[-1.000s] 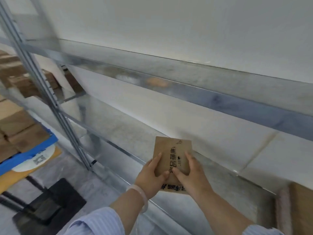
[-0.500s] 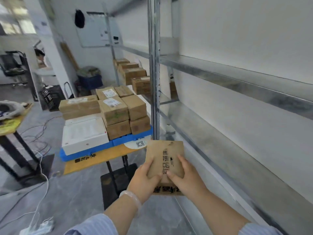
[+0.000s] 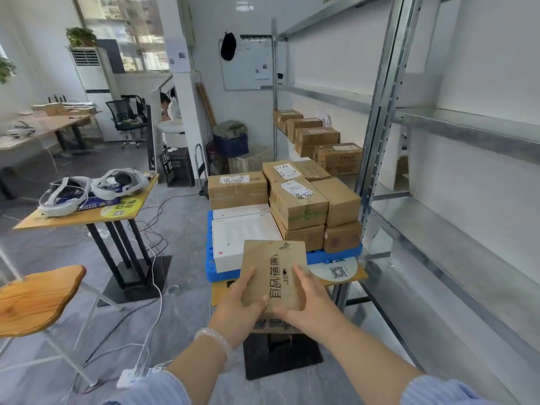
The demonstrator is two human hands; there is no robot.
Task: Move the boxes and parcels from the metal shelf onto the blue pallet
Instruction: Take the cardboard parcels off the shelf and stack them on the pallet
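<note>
Before the blue pallet [image 3: 336, 257], left hand [image 3: 238, 309] and right hand [image 3: 309, 305] grip the brown parcel [image 3: 274, 273] by its side edges.

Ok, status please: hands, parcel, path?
Left hand and right hand both grip brown parcel. Parcel not yet on blue pallet. White box and cartons fill most of it.

The brown parcel [image 3: 274, 276] has left the metal shelf [image 3: 438, 226]. It now hangs just before the blue pallet [image 3: 333, 256], which has come into full view.
</note>
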